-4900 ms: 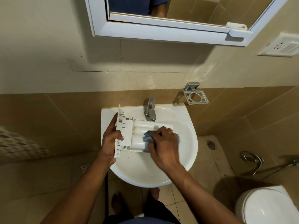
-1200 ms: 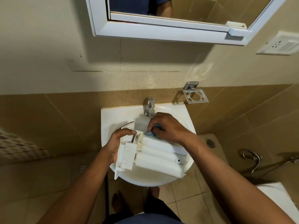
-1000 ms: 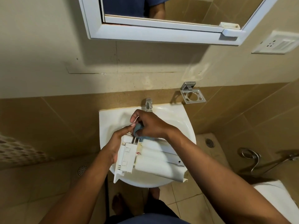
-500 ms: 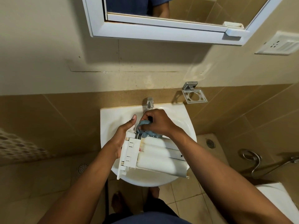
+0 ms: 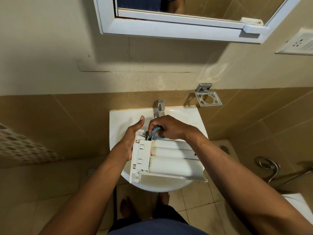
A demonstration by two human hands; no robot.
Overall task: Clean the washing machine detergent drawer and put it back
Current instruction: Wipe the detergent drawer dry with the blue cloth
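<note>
The white detergent drawer (image 5: pixel 167 161) lies upside down over the white wash basin (image 5: pixel 123 121), its rounded compartment undersides facing up. My left hand (image 5: pixel 131 138) grips the drawer's left end, the thumb raised. My right hand (image 5: pixel 166 127) holds a blue-grey cloth (image 5: pixel 155 132) bunched at the drawer's far edge, pressed into the corner next to the front panel.
A chrome tap (image 5: pixel 159 108) stands at the basin's back, just beyond my right hand. A metal holder (image 5: pixel 207 97) hangs on the tiled wall to the right. A mirror cabinet (image 5: pixel 177 26) is overhead. A toilet (image 5: pixel 299 202) sits at lower right, a floor drain (image 5: pixel 90 171) at left.
The drawer has been turned and drawn toward me since the first frame. My right hand moved with the cloth from the middle of the drawer to its far left corner.
</note>
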